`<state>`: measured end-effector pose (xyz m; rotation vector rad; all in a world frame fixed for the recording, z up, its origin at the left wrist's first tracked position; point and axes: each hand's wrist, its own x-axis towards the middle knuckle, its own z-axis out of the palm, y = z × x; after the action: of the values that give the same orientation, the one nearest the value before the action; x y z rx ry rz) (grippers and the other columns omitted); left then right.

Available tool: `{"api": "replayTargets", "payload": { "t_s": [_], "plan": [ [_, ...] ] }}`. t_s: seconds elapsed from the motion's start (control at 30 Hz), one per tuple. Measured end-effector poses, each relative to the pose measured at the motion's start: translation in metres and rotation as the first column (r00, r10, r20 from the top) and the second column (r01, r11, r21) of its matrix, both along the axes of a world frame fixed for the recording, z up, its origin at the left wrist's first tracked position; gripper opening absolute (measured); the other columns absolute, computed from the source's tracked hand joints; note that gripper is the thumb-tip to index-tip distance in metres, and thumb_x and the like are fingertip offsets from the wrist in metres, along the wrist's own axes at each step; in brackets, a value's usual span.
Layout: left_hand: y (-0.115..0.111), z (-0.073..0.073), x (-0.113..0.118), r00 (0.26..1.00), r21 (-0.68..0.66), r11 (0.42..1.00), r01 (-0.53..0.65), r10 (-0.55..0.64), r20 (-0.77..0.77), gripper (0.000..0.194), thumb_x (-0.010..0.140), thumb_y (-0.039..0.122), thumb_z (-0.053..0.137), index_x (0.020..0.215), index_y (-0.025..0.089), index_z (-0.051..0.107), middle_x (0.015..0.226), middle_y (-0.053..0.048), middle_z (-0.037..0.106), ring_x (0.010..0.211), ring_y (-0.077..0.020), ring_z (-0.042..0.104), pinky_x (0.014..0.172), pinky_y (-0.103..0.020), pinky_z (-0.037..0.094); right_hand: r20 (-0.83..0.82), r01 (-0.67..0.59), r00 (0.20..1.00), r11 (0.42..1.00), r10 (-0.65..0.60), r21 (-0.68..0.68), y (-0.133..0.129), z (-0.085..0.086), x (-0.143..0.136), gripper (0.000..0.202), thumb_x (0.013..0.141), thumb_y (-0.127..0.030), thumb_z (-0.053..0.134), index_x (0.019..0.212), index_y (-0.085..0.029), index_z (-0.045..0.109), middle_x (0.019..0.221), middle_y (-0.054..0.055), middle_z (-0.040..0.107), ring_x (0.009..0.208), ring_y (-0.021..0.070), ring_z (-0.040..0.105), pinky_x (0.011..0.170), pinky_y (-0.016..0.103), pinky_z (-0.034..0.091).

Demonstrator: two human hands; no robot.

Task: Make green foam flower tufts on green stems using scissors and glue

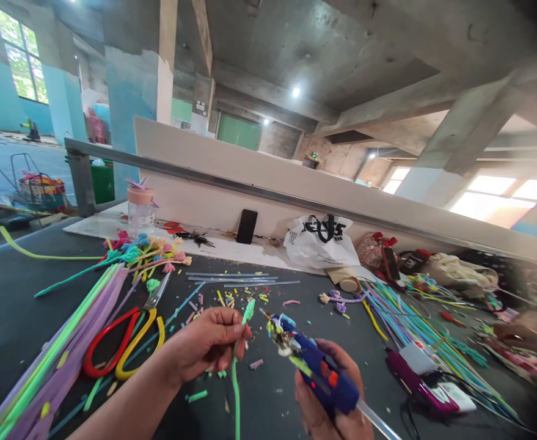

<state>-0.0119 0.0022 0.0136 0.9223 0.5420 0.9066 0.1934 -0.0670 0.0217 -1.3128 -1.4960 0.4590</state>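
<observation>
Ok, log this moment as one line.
left hand: holding green fuzzy stem | right hand: holding blue glue gun | scissors: on table

Glue gun, lower right of centre: body looked like smooth blue plastic, its front end crusted and rough. Clear stick at its back appeared glossy, plastic-like. Green stem, bottom centre: fuzzy, matt. Scissors, lower left, had shiny metal blades; handles were smooth red and yellow plastic. Tabletop, along the bottom, looked dark and matt. White bag, right of centre: crinkled, plastic-looking. Ceiling, top of frame, was rough grey concrete.
</observation>
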Motion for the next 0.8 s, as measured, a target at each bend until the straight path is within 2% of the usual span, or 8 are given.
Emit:
{"api": "replayTargets", "payload": {
  "t_s": [0.1,0.17,0.3,0.4,0.53,0.67,0.73,0.8],
  "plan": [
    [0.004,-0.005,-0.002,0.999,0.001,1.000,-0.011,0.011,0.034,0.018,0.075,0.029,0.064,0.074,0.012,0.058,0.057,-0.001,0.062,0.029,-0.0020,0.043,0.028,-0.013,0.023,0.234,-0.012,0.972,0.999,0.004,0.031,0.018,-0.004,0.015,0.045,0.084,-0.040,0.049,0.123,-0.024,0.034,0.103,0.008,0.061,0.076,0.0188,0.065,0.068,0.029,0.051],
    [0.008,-0.008,-0.005,0.998,-0.003,0.999,-0.033,0.033,0.045,0.018,0.075,0.029,0.064,0.075,0.012,0.059,0.056,0.000,0.061,0.029,-0.0016,0.042,0.029,-0.013,0.023,0.412,-0.053,0.909,0.998,0.067,-0.045,0.038,-0.008,0.027,0.049,0.087,-0.034,0.045,0.130,-0.023,0.025,0.112,0.011,0.058,0.087,0.0207,0.064,0.072,0.030,0.050],
    [0.013,-0.012,-0.014,0.994,0.018,0.995,-0.097,0.097,0.041,0.018,0.076,0.029,0.064,0.078,0.011,0.060,0.058,-0.001,0.061,0.033,-0.0015,0.044,0.031,-0.012,0.024,0.735,-0.090,0.636,0.969,0.234,-0.230,0.083,-0.017,0.051,0.055,0.082,-0.020,0.046,0.132,-0.018,0.022,0.116,0.012,0.058,0.101,0.0240,0.060,0.083,0.036,0.045],
    [0.015,-0.009,-0.022,0.995,0.021,0.996,-0.088,0.086,0.055,0.016,0.076,0.027,0.064,0.078,0.011,0.061,0.059,-0.001,0.061,0.033,-0.0008,0.043,0.032,-0.012,0.023,0.800,-0.085,0.510,0.944,0.317,-0.320,0.107,-0.020,0.065,0.061,0.076,-0.013,0.047,0.134,-0.015,0.025,0.126,0.014,0.051,0.109,0.0236,0.055,0.089,0.035,0.041],
    [0.013,-0.005,-0.031,1.000,0.037,0.999,-0.006,0.005,0.016,0.014,0.077,0.024,0.062,0.077,0.010,0.061,0.057,-0.001,0.061,0.030,0.0000,0.040,0.031,-0.012,0.019,0.804,-0.079,0.466,0.922,0.369,-0.378,0.117,-0.007,0.075,0.070,0.070,-0.011,0.053,0.135,-0.018,0.029,0.118,0.010,0.057,0.105,0.0237,0.056,0.086,0.035,0.041],
    [0.012,-0.003,-0.036,0.999,0.062,0.997,0.037,-0.036,-0.016,0.014,0.079,0.024,0.060,0.077,0.010,0.060,0.057,-0.002,0.062,0.030,-0.0008,0.040,0.029,-0.013,0.017,0.833,-0.085,0.445,0.942,0.329,-0.326,0.111,0.012,0.053,0.062,0.072,-0.009,0.054,0.130,-0.023,0.041,0.127,0.013,0.050,0.115,0.0314,0.043,0.089,0.047,0.031],
    [0.012,-0.004,-0.036,0.998,0.075,0.996,0.056,-0.054,-0.023,0.014,0.080,0.025,0.059,0.078,0.011,0.060,0.057,-0.002,0.062,0.029,-0.0012,0.040,0.029,-0.013,0.016,0.826,-0.143,0.454,0.942,0.335,-0.304,0.105,0.012,0.026,0.038,0.081,-0.013,0.047,0.118,-0.023,0.053,0.123,0.011,0.054,0.116,0.0267,0.042,0.091,0.043,0.028],
    [0.012,-0.004,-0.035,0.996,0.076,0.994,0.082,-0.080,-0.036,0.015,0.079,0.025,0.059,0.078,0.011,0.060,0.058,-0.002,0.063,0.029,-0.0016,0.040,0.028,-0.013,0.015,0.801,-0.244,0.431,0.908,0.416,-0.340,0.099,0.005,-0.006,0.021,0.085,-0.017,0.047,0.095,-0.025,0.063,0.101,0.004,0.065,0.101,0.0191,0.053,0.087,0.034,0.031]
  ]
}}
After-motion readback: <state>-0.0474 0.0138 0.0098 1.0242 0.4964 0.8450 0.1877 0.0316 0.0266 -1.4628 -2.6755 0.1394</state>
